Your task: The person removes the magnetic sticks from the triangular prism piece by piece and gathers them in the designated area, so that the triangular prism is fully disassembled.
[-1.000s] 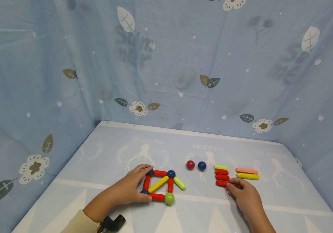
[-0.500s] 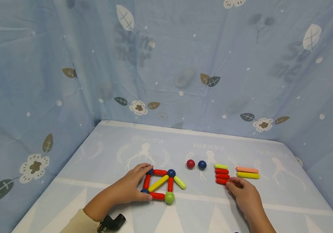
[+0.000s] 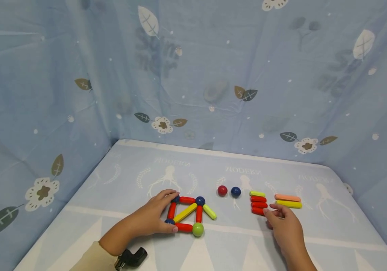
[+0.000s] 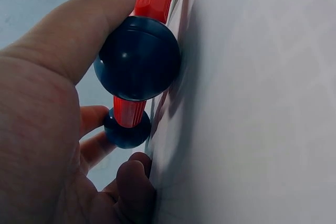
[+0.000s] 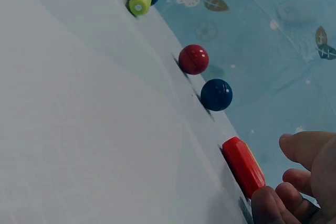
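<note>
My left hand [image 3: 152, 218] grips the left side of a flat square [image 3: 184, 228] of red magnetic rods joined by blue and green balls. Its thumb lies by a near blue ball [image 4: 139, 59], its fingers by the far one [image 4: 127, 130]. A yellow rod [image 3: 185, 213] crosses the square diagonally; a light green rod [image 3: 210, 212] slants off the far right blue ball [image 3: 200, 201]. My right hand [image 3: 286, 227] is beside a stack of red rods [image 3: 258, 205], thumb at the nearest rod's end [image 5: 244, 166] and index finger raised away, pinching nothing.
A red ball [image 3: 222, 191] and a blue ball [image 3: 235, 192] lie between the square and the rods. A short light green rod [image 3: 257, 194] tops the red row. Orange [image 3: 287, 197] and yellow [image 3: 289, 204] rods lie to its right. Patterned curtain hangs behind the table.
The nearest red rod has slid up against the other red rods. My right hand's fingers have since parted from it. My left hand stays on the square.
</note>
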A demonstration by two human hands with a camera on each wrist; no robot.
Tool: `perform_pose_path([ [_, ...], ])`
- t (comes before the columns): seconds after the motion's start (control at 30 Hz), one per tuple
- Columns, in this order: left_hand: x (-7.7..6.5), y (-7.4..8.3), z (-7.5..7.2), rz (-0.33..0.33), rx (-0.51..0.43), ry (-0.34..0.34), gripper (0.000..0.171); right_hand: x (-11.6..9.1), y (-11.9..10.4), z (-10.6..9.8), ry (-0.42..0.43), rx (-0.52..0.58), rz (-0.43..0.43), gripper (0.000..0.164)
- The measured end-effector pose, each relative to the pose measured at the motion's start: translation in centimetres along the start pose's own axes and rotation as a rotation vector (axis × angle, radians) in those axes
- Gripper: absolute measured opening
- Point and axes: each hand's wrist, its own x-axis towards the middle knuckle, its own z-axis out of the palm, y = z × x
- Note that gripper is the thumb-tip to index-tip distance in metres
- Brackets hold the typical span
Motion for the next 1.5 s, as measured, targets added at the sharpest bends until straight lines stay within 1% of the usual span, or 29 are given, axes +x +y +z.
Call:
perform_pose_path([
  [0.1,0.1,0.0,0.0,0.004,0.001,0.0,0.109,-0.5,-0.4,0.3,0.0,-0.031,-0.039,0.051],
  [0.17,0.1,0.0,0.0,0.006,-0.004,0.0,0.109,-0.9,-0.6,0.6,-0.021,-0.049,-0.071,0.048],
  [0.27,0.0,0.0,0.1,0.007,-0.008,-0.002,0.11,-1.3,-1.0,1.2,-0.102,-0.061,-0.133,0.046],
  [0.37,-0.1,0.1,0.1,0.003,-0.004,0.001,0.11,-1.9,-1.7,1.9,-0.221,-0.081,-0.186,0.047],
  [0.47,-0.1,0.1,0.0,-0.002,-0.004,0.006,0.11,-2.5,-2.5,2.8,-0.312,-0.137,-0.241,0.048],
  [0.53,-0.1,0.1,-0.1,-0.004,-0.004,0.006,0.11,-2.8,-3.0,3.4,-0.35,-0.167,-0.274,0.046],
  [0.73,-0.1,0.1,-0.3,-0.005,-0.003,0.005,0.11,-3.3,-4.4,5.7,-0.417,-0.246,-0.36,0.04],
  [0.93,-0.2,0.0,-0.3,-0.013,0.0,0.008,0.11,-3.3,-5.8,8.1,-0.44,-0.304,-0.431,0.043],
  [1.07,-0.3,0.0,-0.2,-0.009,-0.006,0.001,0.109,-3.5,-6.4,9.3,-0.429,-0.355,-0.446,0.048],
  [1.17,-0.3,-0.1,-0.1,0.001,-0.007,-0.004,0.109,-3.8,-6.7,9.8,-0.418,-0.382,-0.469,0.049],
  [1.3,-0.2,0.0,0.0,0.006,-0.005,-0.003,0.108,-3.9,-7.0,10.3,-0.403,-0.389,-0.511,0.046],
  [1.5,-0.3,0.1,0.0,-0.002,-0.004,-0.005,0.109,-3.9,-7.1,11.0,-0.382,-0.444,-0.559,0.039],
])
